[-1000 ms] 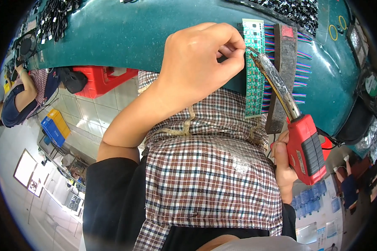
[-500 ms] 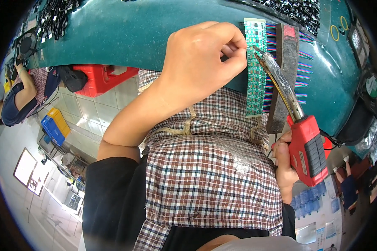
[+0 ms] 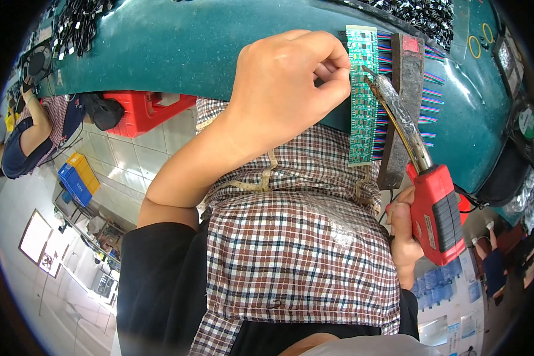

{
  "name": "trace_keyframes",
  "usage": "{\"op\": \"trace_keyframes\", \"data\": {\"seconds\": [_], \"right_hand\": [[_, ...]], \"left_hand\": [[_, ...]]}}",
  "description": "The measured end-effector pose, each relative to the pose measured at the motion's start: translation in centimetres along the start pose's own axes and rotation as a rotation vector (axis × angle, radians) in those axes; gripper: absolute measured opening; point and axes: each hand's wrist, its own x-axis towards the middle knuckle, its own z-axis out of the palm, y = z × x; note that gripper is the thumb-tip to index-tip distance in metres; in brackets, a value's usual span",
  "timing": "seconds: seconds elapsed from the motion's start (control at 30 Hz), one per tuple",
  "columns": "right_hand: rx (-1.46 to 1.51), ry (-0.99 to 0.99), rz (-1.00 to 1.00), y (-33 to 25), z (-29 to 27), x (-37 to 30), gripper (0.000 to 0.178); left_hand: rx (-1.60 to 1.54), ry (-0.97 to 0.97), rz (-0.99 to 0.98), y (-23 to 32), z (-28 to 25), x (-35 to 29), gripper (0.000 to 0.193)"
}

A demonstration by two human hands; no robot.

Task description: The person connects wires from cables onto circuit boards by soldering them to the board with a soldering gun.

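Observation:
My left hand [image 3: 282, 86] is pinched, thumb and forefinger together, at the left edge of a long green circuit board panel [image 3: 362, 127]. Whatever those fingertips may hold is too small to make out. My right hand [image 3: 402, 234] grips a red-handled soldering gun [image 3: 438, 219], which points up and left. Its thin tip is over the upper part of the panel, a little right of my left fingertips; whether it touches cannot be told. Coloured wires [image 3: 431, 101] run from the panel's right side under a dark heavy bar [image 3: 399, 113].
The green work surface [image 3: 172, 53] carries heaps of black cables [image 3: 80, 29] at far left and more parts [image 3: 421, 18] at the back right. Yellow rubber bands [image 3: 474, 47] lie at right. A red stool [image 3: 136, 113] stands below the left edge, near another person [image 3: 35, 130].
The soldering gun's tip has shifted slightly right, away from my left fingertips. My left hand, the panel and the bar stay in place.

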Motion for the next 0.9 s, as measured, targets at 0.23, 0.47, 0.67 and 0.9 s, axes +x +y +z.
{"op": "trace_keyframes", "data": {"seconds": [0.23, 0.47, 0.67, 0.9], "right_hand": [[-0.088, -0.011, 0.127, 0.6, -0.6, -0.9, 0.032], [-0.157, 0.045, 0.024, 0.3, -0.2, -0.6, 0.031], [-0.006, 0.063, -0.047, 0.6, 0.2, -0.3, 0.018], [-0.077, -0.021, -0.095, 0.4, -0.3, 0.4, 0.019]], "left_hand": [[0.005, 0.003, 0.002, -0.1, 0.1, 0.0, 0.009], [0.017, 0.008, -0.005, 0.2, -0.1, 0.0, 0.010], [0.024, 0.006, 0.014, 0.0, 0.3, 0.0, 0.010], [0.012, 0.008, -0.008, 0.0, 0.1, -0.2, 0.010]]}}
